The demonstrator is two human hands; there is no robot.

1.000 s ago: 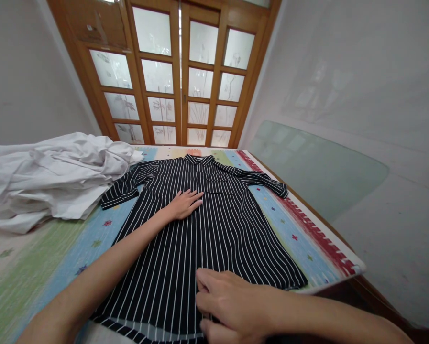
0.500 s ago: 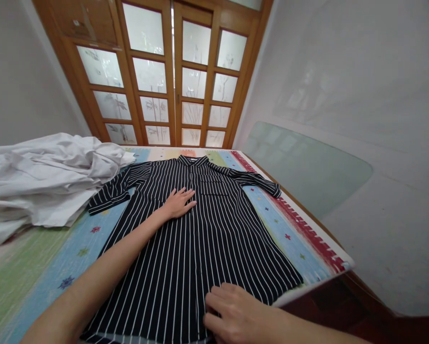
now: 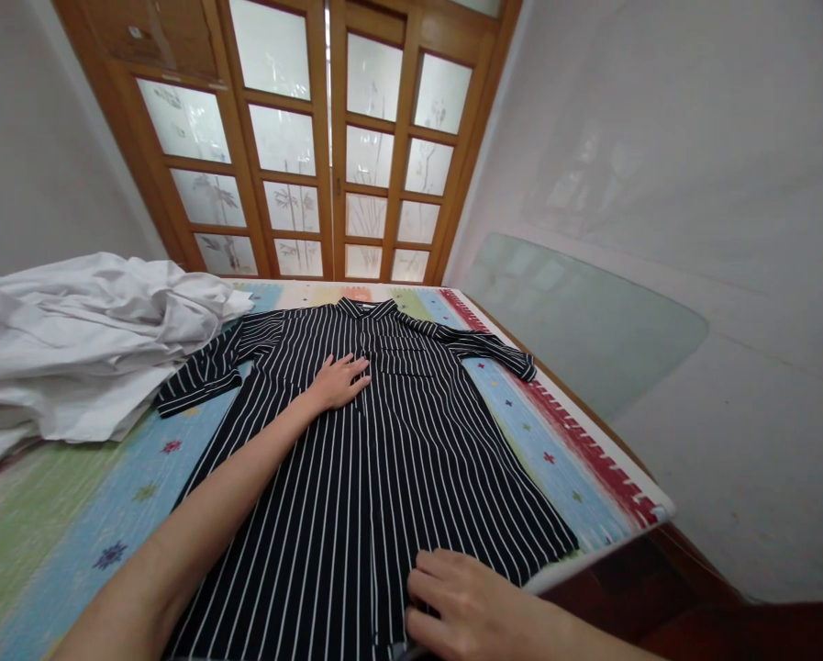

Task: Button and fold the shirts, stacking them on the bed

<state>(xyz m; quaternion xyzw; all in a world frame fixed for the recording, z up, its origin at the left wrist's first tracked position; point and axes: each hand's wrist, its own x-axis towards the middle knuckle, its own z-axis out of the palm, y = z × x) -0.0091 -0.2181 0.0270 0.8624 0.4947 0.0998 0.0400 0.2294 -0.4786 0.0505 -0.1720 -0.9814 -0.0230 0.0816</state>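
Note:
A black shirt with white stripes (image 3: 411,441) lies front up and spread out, its collar at the far end and its short sleeves out to both sides. My left hand (image 3: 339,381) rests flat on the chest, fingers stretched, just left of the button placket. Close to me, my right hand (image 3: 452,601) has its fingers curled and closed on the shirt's front near the bottom hem. A bit of grey shows under those fingertips. The thumb is partly hidden, and the lowest hem runs out of the picture.
A heap of white cloth (image 3: 101,344) lies at the left, touching the left sleeve. The colourful table cover (image 3: 136,491) ends along a right edge beside the wall (image 3: 761,386). Wooden doors with glass panes (image 3: 328,147) stand beyond the table.
My right hand has shifted slightly right, still closed on the lower front of the shirt. My left hand stays flat on the chest. The view has tilted a little.

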